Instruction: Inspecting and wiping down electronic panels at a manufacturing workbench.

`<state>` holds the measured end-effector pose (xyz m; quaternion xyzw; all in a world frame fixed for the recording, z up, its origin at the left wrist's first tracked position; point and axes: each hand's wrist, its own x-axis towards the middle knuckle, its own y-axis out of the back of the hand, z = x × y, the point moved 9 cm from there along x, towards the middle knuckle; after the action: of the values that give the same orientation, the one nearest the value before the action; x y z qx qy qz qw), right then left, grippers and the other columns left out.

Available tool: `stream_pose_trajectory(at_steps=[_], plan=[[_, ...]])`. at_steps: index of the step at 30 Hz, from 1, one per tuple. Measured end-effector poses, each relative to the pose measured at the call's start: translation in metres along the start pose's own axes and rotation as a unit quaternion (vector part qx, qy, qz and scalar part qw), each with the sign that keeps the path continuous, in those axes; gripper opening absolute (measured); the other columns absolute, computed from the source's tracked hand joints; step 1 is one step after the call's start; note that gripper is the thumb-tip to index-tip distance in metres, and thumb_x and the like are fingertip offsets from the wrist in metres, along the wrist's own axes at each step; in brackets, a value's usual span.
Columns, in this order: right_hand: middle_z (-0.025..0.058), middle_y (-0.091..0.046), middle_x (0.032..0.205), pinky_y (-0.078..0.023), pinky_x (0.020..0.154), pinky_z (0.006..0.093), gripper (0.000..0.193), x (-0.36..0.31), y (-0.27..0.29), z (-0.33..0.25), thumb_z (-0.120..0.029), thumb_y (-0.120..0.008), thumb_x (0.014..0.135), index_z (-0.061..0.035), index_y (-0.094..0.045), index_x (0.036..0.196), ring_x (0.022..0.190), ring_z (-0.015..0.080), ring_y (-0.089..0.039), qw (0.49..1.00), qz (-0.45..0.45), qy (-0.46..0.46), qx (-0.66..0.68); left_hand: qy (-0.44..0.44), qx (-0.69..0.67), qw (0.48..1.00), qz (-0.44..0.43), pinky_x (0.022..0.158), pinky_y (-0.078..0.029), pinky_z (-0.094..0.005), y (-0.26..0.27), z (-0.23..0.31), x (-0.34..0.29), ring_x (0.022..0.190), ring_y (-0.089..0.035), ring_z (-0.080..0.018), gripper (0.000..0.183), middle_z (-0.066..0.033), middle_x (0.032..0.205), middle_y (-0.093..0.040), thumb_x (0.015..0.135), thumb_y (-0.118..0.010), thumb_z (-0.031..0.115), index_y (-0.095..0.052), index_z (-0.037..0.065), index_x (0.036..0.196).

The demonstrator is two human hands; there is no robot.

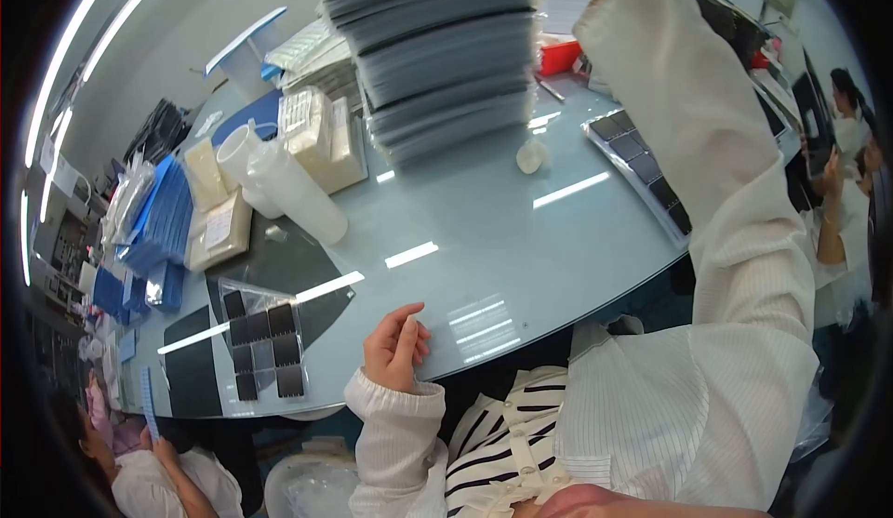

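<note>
My left hand [395, 346] rests on the near edge of the pale glossy table [484, 239], fingers loosely curled, holding nothing. Just left of it lies a clear tray of dark square pieces [265, 346] on a dark sheet. My right arm, in a white striped sleeve [707, 174], reaches up past a tall stack of dark grey trays [437, 53]. The right hand itself is cut off by the top edge of the picture.
White plastic cylinders [288, 188] lie left of the stack, next to beige packets and blue packs [163, 220]. Another tray of dark squares [642, 165] sits under my right arm, a red box [558, 53] behind. People work at right [842, 192] and lower left [139, 462].
</note>
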<state>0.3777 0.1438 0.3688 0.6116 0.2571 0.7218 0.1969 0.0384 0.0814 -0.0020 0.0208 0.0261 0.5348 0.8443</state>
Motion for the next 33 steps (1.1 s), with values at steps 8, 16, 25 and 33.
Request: stream_pose_trajectory(at_steps=[8,16,25,33], plan=[[0.0111,-0.066,0.083,-0.050,0.068,0.0326,0.014,-0.080,0.070,-0.070,-0.004,-0.059,0.080,-0.0036,-0.065,0.093,0.078,0.0237,-0.066,0.939,0.332,0.076,0.055,-0.003,0.005,1.000,0.007,0.052,-0.039,-0.0193,0.004,0.000,-0.003,0.059,-0.050,-0.0079,0.026,-0.0040,0.073,-0.058,0.094,-0.045,0.016,-0.058,0.000,0.111],[0.0177,-0.061,0.101,-0.048,0.077,0.0376,0.023,-0.152,0.062,-0.130,-0.004,-0.056,0.085,-0.0009,-0.053,0.107,0.091,0.0300,-0.060,0.926,0.293,0.219,0.086,0.000,0.023,1.000,-0.007,0.057,-0.043,-0.0200,0.002,-0.003,-0.001,0.072,-0.055,-0.0108,0.030,-0.0069,0.085,-0.061,0.096,-0.040,0.018,-0.055,0.000,0.115],[0.0240,-0.060,0.107,-0.049,0.089,0.0434,0.022,-0.223,0.029,-0.156,-0.010,-0.061,0.080,0.0028,-0.055,0.097,0.106,0.0400,-0.056,0.901,0.151,0.196,0.356,-0.110,-0.024,0.986,-0.122,0.076,-0.046,-0.0275,-0.028,0.018,0.007,0.103,-0.052,-0.0197,0.065,-0.0147,0.117,-0.055,0.091,-0.040,0.050,-0.040,-0.001,0.132],[0.0266,-0.060,0.106,-0.047,0.091,0.0441,0.021,-0.228,0.009,-0.166,-0.006,-0.061,0.078,0.0038,-0.055,0.095,0.109,0.0419,-0.053,0.884,0.141,0.175,0.410,-0.038,-0.260,0.937,-0.229,0.094,-0.038,-0.0341,-0.055,-0.007,-0.001,0.110,-0.051,-0.0207,0.071,-0.0095,0.119,-0.055,0.080,-0.067,0.042,-0.041,-0.004,0.128]])
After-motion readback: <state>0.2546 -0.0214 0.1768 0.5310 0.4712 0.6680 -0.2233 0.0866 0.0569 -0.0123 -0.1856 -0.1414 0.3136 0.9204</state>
